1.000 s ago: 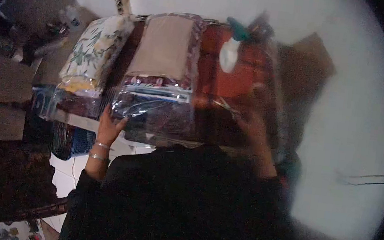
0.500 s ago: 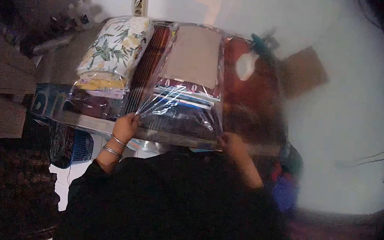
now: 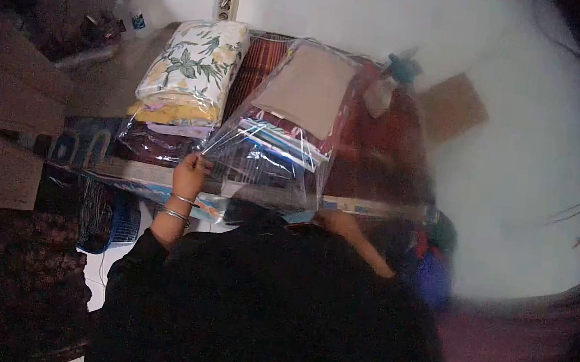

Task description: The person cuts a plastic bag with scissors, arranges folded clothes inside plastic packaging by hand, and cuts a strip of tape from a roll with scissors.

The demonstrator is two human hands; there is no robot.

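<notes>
My left hand (image 3: 190, 174), with bangles at the wrist, is closed on the left corner of a clear plastic bag (image 3: 272, 179). Stretched folds run from that pinch across the bag. Inside lies a stack of folded cloth (image 3: 310, 88), beige on top with maroon, striped and blue layers below. My right hand (image 3: 336, 223) is by the table's front edge, close to my dark clothing and the bag's lower right side. Its fingers are blurred and partly hidden, so a grip on the plastic does not show. Left of this bag sits another wrapped stack (image 3: 196, 62), topped with white floral cloth.
A reddish-brown striped surface (image 3: 256, 68) shows between the stacks. At the right back are a green-topped bottle (image 3: 384, 92) and a brown cardboard piece (image 3: 453, 110). A power strip (image 3: 227, 2) is at the wall. Below the table stands a blue basket (image 3: 122, 227).
The bag with the beige cloth has turned, its lower end swinging left. My right hand has drawn down and slightly left toward my body. My left hand keeps its corner, a little higher.
</notes>
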